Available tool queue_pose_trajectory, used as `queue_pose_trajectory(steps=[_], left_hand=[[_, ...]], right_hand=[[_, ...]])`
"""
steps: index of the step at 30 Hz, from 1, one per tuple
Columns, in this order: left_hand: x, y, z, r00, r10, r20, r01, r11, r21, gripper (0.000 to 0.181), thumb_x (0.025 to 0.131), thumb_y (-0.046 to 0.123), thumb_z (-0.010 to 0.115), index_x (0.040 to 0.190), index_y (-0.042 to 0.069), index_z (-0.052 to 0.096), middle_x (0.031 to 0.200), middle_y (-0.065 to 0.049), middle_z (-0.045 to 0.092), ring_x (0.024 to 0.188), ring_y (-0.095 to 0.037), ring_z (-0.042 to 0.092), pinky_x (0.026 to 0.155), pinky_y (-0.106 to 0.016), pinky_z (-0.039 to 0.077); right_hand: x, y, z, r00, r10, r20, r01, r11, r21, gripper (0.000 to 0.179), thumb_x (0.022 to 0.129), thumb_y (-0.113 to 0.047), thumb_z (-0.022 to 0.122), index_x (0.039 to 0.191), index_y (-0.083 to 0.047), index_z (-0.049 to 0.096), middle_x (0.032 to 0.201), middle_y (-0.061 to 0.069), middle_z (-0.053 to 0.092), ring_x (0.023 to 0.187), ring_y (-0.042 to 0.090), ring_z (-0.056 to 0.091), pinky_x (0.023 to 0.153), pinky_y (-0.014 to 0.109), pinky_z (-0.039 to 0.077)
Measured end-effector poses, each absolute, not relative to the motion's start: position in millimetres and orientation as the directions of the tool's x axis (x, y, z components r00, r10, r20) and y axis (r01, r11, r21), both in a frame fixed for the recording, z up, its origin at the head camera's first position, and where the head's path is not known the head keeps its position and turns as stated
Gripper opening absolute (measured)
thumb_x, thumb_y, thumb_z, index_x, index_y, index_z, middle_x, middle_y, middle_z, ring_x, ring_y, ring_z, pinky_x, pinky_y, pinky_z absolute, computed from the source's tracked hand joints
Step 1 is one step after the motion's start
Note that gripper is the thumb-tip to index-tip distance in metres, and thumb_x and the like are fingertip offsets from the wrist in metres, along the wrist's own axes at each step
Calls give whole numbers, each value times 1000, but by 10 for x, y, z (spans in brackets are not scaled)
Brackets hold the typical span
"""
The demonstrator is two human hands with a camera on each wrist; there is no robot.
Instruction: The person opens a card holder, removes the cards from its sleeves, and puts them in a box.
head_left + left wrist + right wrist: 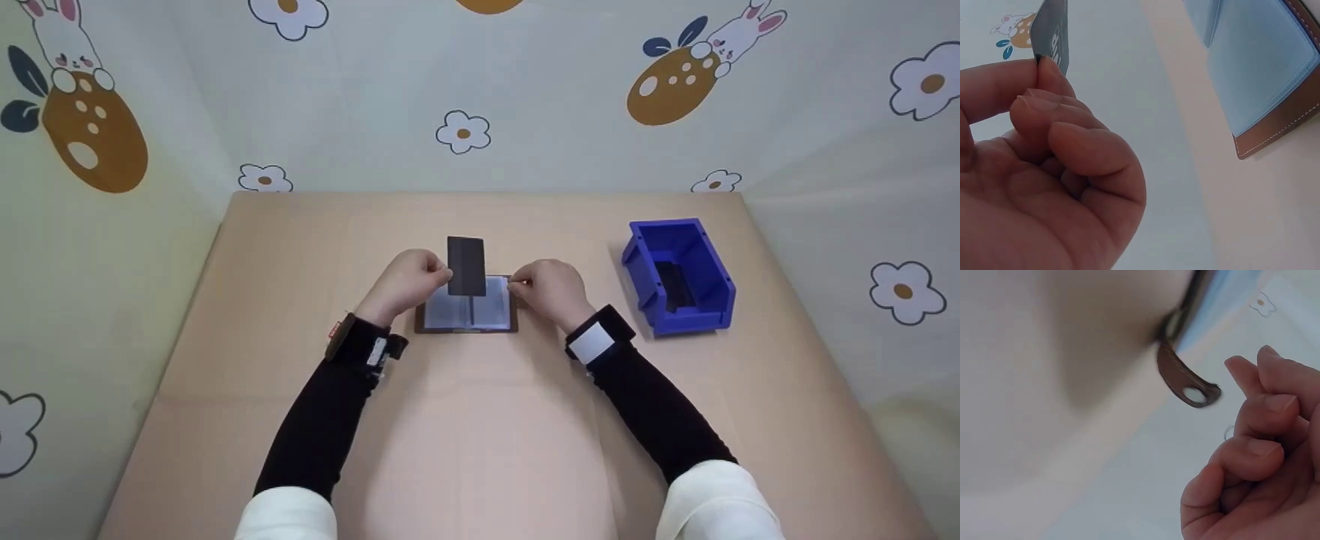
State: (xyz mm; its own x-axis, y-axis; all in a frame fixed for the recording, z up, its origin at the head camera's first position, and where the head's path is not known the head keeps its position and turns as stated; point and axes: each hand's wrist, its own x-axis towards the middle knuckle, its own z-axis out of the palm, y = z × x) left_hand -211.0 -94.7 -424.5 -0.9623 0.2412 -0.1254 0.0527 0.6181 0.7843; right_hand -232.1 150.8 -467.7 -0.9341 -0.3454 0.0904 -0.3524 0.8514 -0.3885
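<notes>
A dark grey card (466, 266) stands upright above the card holder, pinched at its edge between my left hand's (409, 281) thumb and index finger. White lettering shows on the card (1053, 36) in the left wrist view. The brown card holder (448, 311) lies spread on the table with clear bluish pockets. My right hand (553, 289) is at the holder's upper right corner, fingers curled. In the right wrist view a brown strap (1176, 377) with a round snap hangs near those fingertips, apart from them. Whether the fingertips pinch a clear pocket edge cannot be made out.
A blue plastic bin (720, 300) stands on the table to the right, with dark flat pieces (675, 286) inside. Printed fabric walls (540, 120) enclose the beige table (315, 217) at the back and both sides.
</notes>
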Motion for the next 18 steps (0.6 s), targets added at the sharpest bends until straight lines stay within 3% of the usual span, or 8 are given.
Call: queue_pose_trajectory(steps=[4,8,12,18], left_hand=[[-2100,-924,-4252,-962,234,-139,30,597,802,19,97,16,59,84,3,63,74,-1,49,66,-17,45,63,-31,38],[-2082,-893,-4246,-960,237,-149,18,583,812,19,97,17,58,92,0,66,77,-2,53,67,-16,47,63,-30,39],[-2067,-856,-4246,-960,243,-136,30,576,817,18,97,16,59,92,0,66,79,-3,54,68,-16,47,63,-30,39],[-2055,-804,-4259,-958,270,-97,84,590,803,16,97,14,58,87,2,64,77,-2,51,67,-16,46,63,-30,37]], right_hand=[[-2301,1501,-4543,-943,-323,82,-319,801,-507,18,93,-27,70,96,-13,80,93,1,74,80,18,65,74,38,49],[-2276,1463,-4470,-942,-324,82,-311,761,-569,23,95,-30,66,92,-11,79,86,0,71,73,17,59,69,35,45],[-2257,1423,-4448,-942,-328,73,-305,744,-594,30,97,-32,64,83,-9,76,75,0,63,67,17,51,63,32,39],[-2224,1378,-4425,-934,-345,94,-328,721,-611,26,96,-30,65,87,-10,77,79,0,64,68,16,52,64,31,39]])
